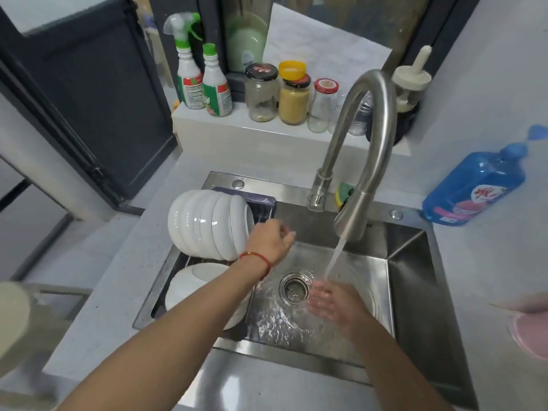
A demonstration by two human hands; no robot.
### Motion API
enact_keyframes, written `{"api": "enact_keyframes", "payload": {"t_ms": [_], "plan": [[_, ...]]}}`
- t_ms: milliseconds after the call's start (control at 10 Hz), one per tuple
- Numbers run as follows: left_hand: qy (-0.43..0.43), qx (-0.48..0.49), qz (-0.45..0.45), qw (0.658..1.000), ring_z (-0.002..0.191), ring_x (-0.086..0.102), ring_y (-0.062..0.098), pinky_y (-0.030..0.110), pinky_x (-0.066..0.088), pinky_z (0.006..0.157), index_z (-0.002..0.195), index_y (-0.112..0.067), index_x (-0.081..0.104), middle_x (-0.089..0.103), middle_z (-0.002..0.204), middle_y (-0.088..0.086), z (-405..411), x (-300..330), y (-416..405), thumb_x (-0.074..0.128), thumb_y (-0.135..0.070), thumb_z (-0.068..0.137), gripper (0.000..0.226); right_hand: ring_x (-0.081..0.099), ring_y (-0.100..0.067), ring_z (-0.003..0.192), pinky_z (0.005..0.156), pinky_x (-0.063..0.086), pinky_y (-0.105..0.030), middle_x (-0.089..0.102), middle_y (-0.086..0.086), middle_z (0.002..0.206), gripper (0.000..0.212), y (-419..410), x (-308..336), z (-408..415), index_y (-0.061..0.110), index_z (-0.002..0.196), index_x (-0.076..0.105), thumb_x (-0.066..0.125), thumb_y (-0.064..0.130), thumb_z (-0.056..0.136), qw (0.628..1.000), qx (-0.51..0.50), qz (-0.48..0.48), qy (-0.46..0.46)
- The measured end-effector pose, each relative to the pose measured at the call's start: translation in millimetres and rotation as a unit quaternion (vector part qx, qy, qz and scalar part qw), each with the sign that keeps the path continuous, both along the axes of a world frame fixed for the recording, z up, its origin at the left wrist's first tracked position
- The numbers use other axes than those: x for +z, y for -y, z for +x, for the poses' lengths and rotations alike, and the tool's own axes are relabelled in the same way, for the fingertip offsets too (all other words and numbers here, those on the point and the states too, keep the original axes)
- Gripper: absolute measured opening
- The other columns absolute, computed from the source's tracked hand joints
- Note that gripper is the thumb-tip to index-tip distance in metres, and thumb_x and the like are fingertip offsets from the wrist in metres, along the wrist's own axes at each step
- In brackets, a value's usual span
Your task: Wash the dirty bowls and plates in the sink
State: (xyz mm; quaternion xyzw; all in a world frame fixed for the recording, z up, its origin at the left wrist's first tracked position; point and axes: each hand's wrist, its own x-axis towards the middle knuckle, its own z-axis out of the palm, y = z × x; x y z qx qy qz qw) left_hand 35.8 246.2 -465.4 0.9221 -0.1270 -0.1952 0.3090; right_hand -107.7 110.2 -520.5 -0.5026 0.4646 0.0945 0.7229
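Glossy white bowls (207,225) nested sideways, left hand (271,240) loosely curled, empty; right hand (335,304) flat, empty-gripped.

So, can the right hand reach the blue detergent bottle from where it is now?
Probably yes. The right hand is open under the water stream, holding nothing. The blue detergent bottle lies on the counter past the sink's right rim, and nothing stands between them, though the hand is wet.

Bare forearms, red string bracelet (258,258) on left wrist
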Motion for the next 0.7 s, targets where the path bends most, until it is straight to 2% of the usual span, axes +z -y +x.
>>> {"api": "enact_keyframes", "payload": {"t_ms": [100,200,300,400,500,600,700], "plan": [[-0.067,0.036,-0.105,0.991,0.092,0.075,0.026,0.043,0.061,0.092,0.11,-0.011,0.073,0.077,0.1,0.01,26,-2,58,0.071,-0.034,0.096,0.027,0.075,-0.033,0.077,0.063,0.06,-0.037,0.076,-0.023,0.095,0.019,28,0,-4,-0.008,0.109,0.069,0.064,0.005,0.096,0.998,-0.053,0.031,0.017],[-0.042,0.085,-0.169,0.981,0.079,0.077,0.016,0.038,0.062,0.088,0.084,-0.018,0.072,0.079,0.078,0.004,47,-1,87,0.08,-0.028,0.089,0.014,0.077,-0.03,0.082,0.067,0.06,-0.035,0.076,-0.023,0.101,0.021,45,4,-1,-0.007,0.112,0.066,0.06,0.008,0.1,0.995,-0.061,0.057,0.051],[-0.02,0.111,-0.183,0.977,0.054,0.069,0.0,0.032,0.063,0.082,0.076,-0.013,0.074,0.069,0.052,-0.007,56,-1,98,0.084,-0.02,0.085,0.015,0.077,-0.031,0.087,0.073,0.06,-0.037,0.077,-0.021,0.097,0.023,51,5,6,-0.007,0.116,0.066,0.061,0.006,0.099,0.994,-0.062,0.07,0.06],[0.011,0.107,-0.165,0.98,0.056,0.071,0.009,0.036,0.065,0.076,0.072,-0.009,0.075,0.072,0.056,0.002,66,-5,102,0.083,-0.013,0.083,0.015,0.076,-0.03,0.087,0.069,0.061,-0.034,0.077,-0.021,0.098,0.023,54,7,9,-0.008,0.116,0.066,0.061,0.005,0.098,0.994,-0.047,0.075,0.062],[0.037,0.128,-0.14,0.981,0.067,0.072,0.017,0.032,0.063,0.079,0.075,-0.01,0.076,0.076,0.071,0.005,76,2,113,0.084,-0.019,0.084,0.015,0.076,-0.03,0.086,0.068,0.061,-0.034,0.077,-0.022,0.097,0.02,57,9,6,-0.008,0.113,0.067,0.061,0.004,0.098,0.994,-0.051,0.08,0.061],[0.025,0.128,-0.155,0.979,0.057,0.056,0.0,0.016,0.054,0.066,0.086,-0.007,0.075,0.071,0.076,0.005,70,24,120,0.076,-0.011,0.09,0.005,0.073,-0.03,0.085,0.07,0.061,-0.036,0.075,-0.019,0.096,0.015,61,13,3,-0.005,0.107,0.068,0.064,0.005,0.096,0.995,-0.056,0.069,0.045],[0.023,0.155,-0.171,0.973,0.056,0.044,0.002,0.019,0.04,0.054,0.082,-0.01,0.064,0.057,0.069,-0.003,40,27,105,0.067,-0.007,0.09,0.009,0.059,-0.023,0.067,0.062,0.053,-0.034,0.061,-0.01,0.075,0.012,64,16,-1,0.003,0.089,0.063,0.07,0.013,0.093,0.996,-0.012,-0.087,0.016]]}}
